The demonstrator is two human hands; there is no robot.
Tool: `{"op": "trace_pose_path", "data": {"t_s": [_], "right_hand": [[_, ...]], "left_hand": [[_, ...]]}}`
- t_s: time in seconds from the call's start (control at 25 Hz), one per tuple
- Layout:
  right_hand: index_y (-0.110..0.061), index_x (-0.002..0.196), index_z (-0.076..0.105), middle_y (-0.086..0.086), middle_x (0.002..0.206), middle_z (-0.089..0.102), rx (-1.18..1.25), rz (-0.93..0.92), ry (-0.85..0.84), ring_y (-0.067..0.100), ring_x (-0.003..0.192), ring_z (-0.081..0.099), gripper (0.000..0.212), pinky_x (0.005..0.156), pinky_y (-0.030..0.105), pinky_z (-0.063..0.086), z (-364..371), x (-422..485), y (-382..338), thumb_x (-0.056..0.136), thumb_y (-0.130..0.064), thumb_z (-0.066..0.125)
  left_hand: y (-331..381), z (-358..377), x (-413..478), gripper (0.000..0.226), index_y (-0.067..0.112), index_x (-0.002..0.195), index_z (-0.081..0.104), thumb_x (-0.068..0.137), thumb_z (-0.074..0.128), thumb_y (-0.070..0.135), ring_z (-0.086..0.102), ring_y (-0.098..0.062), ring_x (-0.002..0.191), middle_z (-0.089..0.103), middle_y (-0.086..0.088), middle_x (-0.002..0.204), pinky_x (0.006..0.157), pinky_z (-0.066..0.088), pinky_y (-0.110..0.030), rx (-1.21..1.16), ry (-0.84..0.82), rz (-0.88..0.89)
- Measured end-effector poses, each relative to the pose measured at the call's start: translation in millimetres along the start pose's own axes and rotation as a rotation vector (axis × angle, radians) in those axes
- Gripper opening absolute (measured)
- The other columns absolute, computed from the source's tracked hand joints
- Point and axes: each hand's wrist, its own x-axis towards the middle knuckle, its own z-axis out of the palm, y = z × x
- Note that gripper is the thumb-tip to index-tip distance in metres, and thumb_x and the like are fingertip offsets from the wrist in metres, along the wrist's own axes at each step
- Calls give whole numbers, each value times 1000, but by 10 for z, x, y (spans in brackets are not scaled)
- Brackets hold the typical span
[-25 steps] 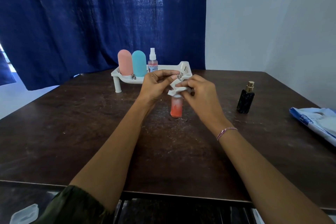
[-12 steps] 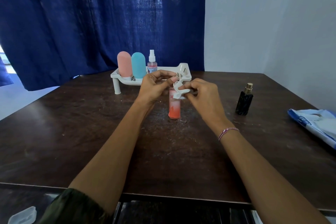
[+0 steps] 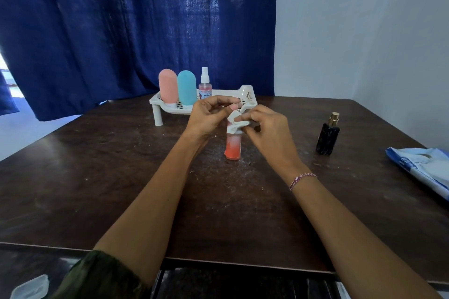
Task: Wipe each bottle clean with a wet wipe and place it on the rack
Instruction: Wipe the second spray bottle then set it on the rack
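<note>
An orange-and-clear bottle [image 3: 232, 147] stands upright mid-table. My left hand [image 3: 207, 116] pinches its top from the left; the cap is hidden by my fingers. My right hand [image 3: 266, 126] presses a crumpled white wet wipe [image 3: 236, 124] against the bottle's upper part. Behind my hands stands the white rack [image 3: 160, 102], holding a pink bottle [image 3: 168, 85], a teal bottle [image 3: 186, 87] and a small pink spray bottle [image 3: 205, 85]. A black perfume bottle [image 3: 327, 137] with a gold cap stands on the table to the right.
The dark wooden table [image 3: 121, 177] carries a blue-and-white wipes pack [image 3: 424, 168] at its right edge. A blue curtain [image 3: 121, 19] hangs behind the rack and a white wall rises on the right. A clear plastic lid [image 3: 30, 287] lies below the table's near edge.
The wipe has shifted around the bottle's neck between my hands. The bottle now rests lower on the table, and the view has tilted slightly.
</note>
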Motion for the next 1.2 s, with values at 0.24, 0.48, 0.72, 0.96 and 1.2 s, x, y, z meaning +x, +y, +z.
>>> {"op": "trace_pose_path", "data": {"t_s": [0.24,0.48,0.72,0.96,1.2], "right_hand": [[-6,102,69,8,105,67,63,90,64,10,96,61,23,77,2,42,-23,28,27,79,-10,70],[-7,99,69,7,105,62,-37,-72,-119,19,102,59,21,90,27,48,-11,-10,-15,78,-5,69],[-12,104,69,5,109,62,-146,-42,-494,11,95,55,25,90,25,47,-32,26,-65,80,-15,69],[-14,105,69,4,110,62,-211,-24,-611,16,98,57,24,88,31,49,-77,57,-59,82,-17,67],[-11,105,69,8,103,64,-88,-3,-159,21,96,59,25,88,33,51,-48,38,-48,80,-13,69]], "left_hand": [[-16,-10,18,15,11,93,68,84,63,0,69,-7,81,73,10,81,66,55,-21,-7,-38,-17],[-43,-14,26,12,11,91,69,82,67,4,68,-5,74,73,8,80,59,54,-19,-29,57,-36],[-73,-39,40,17,5,100,68,83,66,6,70,-8,88,70,5,94,65,57,-20,-47,152,-115],[-67,-15,52,13,11,95,68,82,69,8,68,0,80,69,7,92,62,54,-16,7,170,-105],[-65,7,37,15,7,95,69,80,71,6,68,-2,73,70,2,87,59,52,-15,51,118,-24]]}}
